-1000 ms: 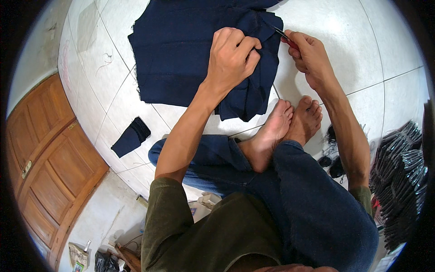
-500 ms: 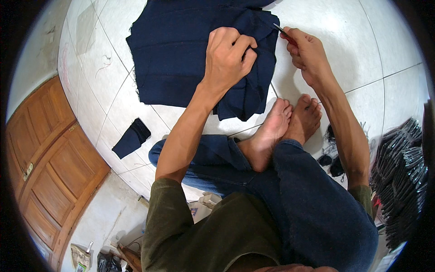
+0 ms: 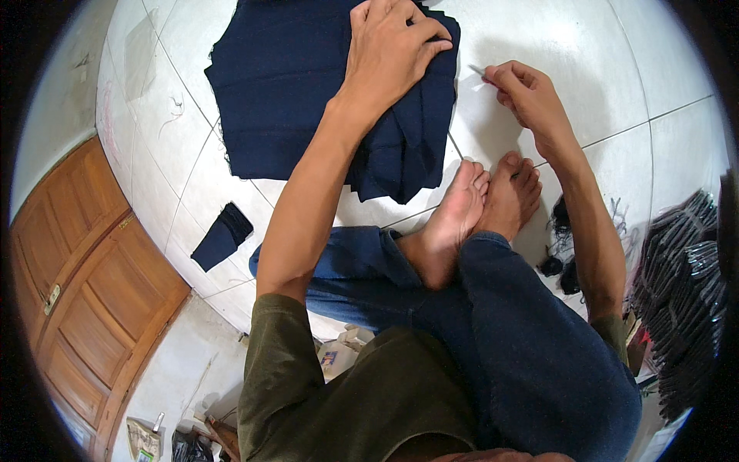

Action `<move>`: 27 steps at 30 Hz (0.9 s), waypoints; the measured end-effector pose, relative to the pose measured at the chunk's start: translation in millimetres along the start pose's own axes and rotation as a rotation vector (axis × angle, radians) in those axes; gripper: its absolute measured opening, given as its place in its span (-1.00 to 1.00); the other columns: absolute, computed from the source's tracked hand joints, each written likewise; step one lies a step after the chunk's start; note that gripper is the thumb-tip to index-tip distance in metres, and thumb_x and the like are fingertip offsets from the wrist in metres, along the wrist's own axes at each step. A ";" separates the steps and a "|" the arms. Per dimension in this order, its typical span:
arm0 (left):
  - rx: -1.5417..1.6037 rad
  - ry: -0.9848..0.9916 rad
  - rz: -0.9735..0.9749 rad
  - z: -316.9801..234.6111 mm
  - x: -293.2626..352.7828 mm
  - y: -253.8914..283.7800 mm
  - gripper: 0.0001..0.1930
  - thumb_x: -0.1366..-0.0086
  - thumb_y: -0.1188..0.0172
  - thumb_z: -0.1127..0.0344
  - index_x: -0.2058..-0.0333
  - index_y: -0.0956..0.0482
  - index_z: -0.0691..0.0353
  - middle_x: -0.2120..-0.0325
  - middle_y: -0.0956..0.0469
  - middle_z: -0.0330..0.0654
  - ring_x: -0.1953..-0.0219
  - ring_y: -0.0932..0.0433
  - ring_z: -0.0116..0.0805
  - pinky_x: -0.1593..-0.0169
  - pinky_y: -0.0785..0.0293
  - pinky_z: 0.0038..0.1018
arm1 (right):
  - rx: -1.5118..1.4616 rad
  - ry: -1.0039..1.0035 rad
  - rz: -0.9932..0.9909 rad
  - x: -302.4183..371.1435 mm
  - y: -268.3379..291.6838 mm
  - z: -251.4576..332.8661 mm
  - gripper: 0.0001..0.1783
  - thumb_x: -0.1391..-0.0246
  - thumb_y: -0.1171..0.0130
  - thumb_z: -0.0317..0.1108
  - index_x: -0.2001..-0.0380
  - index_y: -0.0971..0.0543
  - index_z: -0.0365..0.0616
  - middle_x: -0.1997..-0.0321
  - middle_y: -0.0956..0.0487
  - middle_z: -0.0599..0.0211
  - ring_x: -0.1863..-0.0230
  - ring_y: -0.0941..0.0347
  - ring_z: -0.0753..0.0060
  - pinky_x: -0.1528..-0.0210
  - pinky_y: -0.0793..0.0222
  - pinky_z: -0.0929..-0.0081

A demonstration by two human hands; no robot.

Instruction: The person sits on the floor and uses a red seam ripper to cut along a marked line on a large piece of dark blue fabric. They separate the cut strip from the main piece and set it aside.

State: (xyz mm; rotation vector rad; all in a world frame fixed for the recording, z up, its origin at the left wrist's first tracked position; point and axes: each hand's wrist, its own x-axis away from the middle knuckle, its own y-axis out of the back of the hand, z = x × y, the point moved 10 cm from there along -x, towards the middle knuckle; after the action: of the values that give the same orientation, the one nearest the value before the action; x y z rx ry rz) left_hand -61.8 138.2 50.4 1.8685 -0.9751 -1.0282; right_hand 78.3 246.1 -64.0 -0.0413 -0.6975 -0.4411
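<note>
A stack of dark navy fabric pieces [image 3: 277, 100] with frayed edges lies on the tiled floor in front of me. My left hand [image 3: 391, 50] rests on its upper right part, fingers bent and thumb close to the index finger, pinching the cloth near the edge. To the right, just off the fabric, my right hand [image 3: 527, 96] is closed around small thread snips [image 3: 477, 70]. Only their pale metal tip shows past the fingers; the rest is hidden in the hand.
My bare feet [image 3: 446, 223] are just below the stack. A small folded navy piece [image 3: 222, 237] lies to the left. Dark thread scraps [image 3: 566, 215] and a large heap of black bundled strips [image 3: 681, 292] are at right. A wooden door [image 3: 100, 308] stands at far left.
My left hand has slid up and slightly right over the fabric. My right hand with the snips has moved a little down and right, away from the fabric's edge.
</note>
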 end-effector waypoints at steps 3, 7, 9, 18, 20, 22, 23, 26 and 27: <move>0.020 0.017 -0.057 2.4 -1.5 -1.8 -0.86 -0.16 -0.42 0.23 0.37 -0.69 0.11 0.37 -0.46 -0.24 0.11 -0.45 -0.17 -0.06 -0.24 -0.15 | 0.125 0.077 0.037 -8.1 -4.7 -2.0 -0.62 -0.24 -0.25 0.00 0.37 -0.68 -0.12 0.52 -0.45 0.59 0.47 -0.26 0.72 0.41 -0.13 0.64; 0.022 0.025 -0.063 3.3 0.4 -2.1 -0.87 -0.16 -0.41 0.23 0.37 -0.69 0.11 0.38 -0.46 -0.24 0.12 -0.46 -0.18 -0.06 -0.24 -0.16 | 0.193 0.104 0.066 -13.5 -7.5 1.7 -0.55 -0.13 -0.32 0.04 0.38 -0.69 -0.21 0.50 -0.52 0.44 0.42 -0.39 0.54 0.32 -0.29 0.48; 0.029 0.024 -0.070 3.2 0.4 -0.8 -0.87 -0.16 -0.41 0.23 0.37 -0.69 0.11 0.38 -0.46 -0.24 0.12 -0.46 -0.18 -0.06 -0.24 -0.16 | 0.231 0.135 0.071 -12.8 -10.2 5.2 -0.55 -0.12 -0.34 0.04 0.37 -0.69 -0.22 0.48 -0.57 0.40 0.40 -0.42 0.52 0.29 -0.34 0.47; 0.025 -0.005 -0.101 1.5 1.9 1.3 -0.86 -0.15 -0.42 0.25 0.37 -0.68 0.13 0.37 -0.46 -0.22 0.12 -0.45 -0.17 -0.07 -0.25 -0.16 | 0.307 0.238 0.049 -5.1 -17.5 18.7 -0.56 -0.13 -0.37 -0.01 0.34 -0.71 -0.25 0.40 -0.70 0.22 0.36 -0.57 0.45 0.24 -0.44 0.46; 0.029 -0.009 -0.109 1.4 2.1 1.9 -0.85 -0.15 -0.42 0.26 0.37 -0.67 0.14 0.37 -0.45 -0.21 0.12 -0.45 -0.17 -0.07 -0.26 -0.15 | 0.301 0.234 0.038 -6.7 -15.4 18.3 -0.57 -0.13 -0.38 -0.02 0.34 -0.71 -0.26 0.42 -0.70 0.23 0.37 -0.56 0.46 0.24 -0.44 0.46; 0.035 -0.011 -0.109 2.0 2.3 1.2 -0.85 -0.14 -0.43 0.26 0.37 -0.67 0.14 0.37 -0.46 -0.21 0.13 -0.45 -0.17 -0.07 -0.26 -0.15 | 0.302 0.239 0.033 -5.5 -15.7 20.3 -0.57 -0.13 -0.37 -0.02 0.34 -0.71 -0.26 0.42 -0.70 0.23 0.38 -0.56 0.46 0.24 -0.44 0.46; 0.038 -0.012 -0.108 2.1 2.5 0.9 -0.85 -0.14 -0.43 0.26 0.37 -0.67 0.15 0.37 -0.46 -0.21 0.13 -0.45 -0.17 -0.07 -0.26 -0.15 | 0.303 0.241 0.031 -4.8 -15.7 21.2 -0.57 -0.13 -0.37 -0.02 0.34 -0.71 -0.26 0.42 -0.70 0.23 0.38 -0.56 0.46 0.24 -0.44 0.46; 0.029 -0.015 -0.105 1.6 3.1 1.7 -0.85 -0.13 -0.43 0.27 0.37 -0.67 0.15 0.36 -0.46 -0.21 0.13 -0.45 -0.17 -0.07 -0.26 -0.15 | 0.311 0.230 0.039 -4.9 -17.2 20.4 -0.57 -0.13 -0.37 -0.02 0.35 -0.71 -0.27 0.42 -0.70 0.23 0.39 -0.56 0.45 0.24 -0.44 0.46; 0.029 -0.016 -0.106 1.4 2.8 1.2 -0.85 -0.13 -0.43 0.27 0.37 -0.67 0.15 0.36 -0.46 -0.20 0.13 -0.45 -0.17 -0.07 -0.26 -0.15 | 0.310 0.230 0.038 -5.1 -16.9 19.9 -0.57 -0.13 -0.37 -0.02 0.35 -0.71 -0.26 0.43 -0.70 0.23 0.39 -0.56 0.45 0.25 -0.43 0.46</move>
State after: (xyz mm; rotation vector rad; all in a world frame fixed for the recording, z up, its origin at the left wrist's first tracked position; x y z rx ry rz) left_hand -62.3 134.9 50.1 1.9559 -0.9127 -1.0977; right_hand 55.8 236.4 -53.7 0.2841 -0.5305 -0.2914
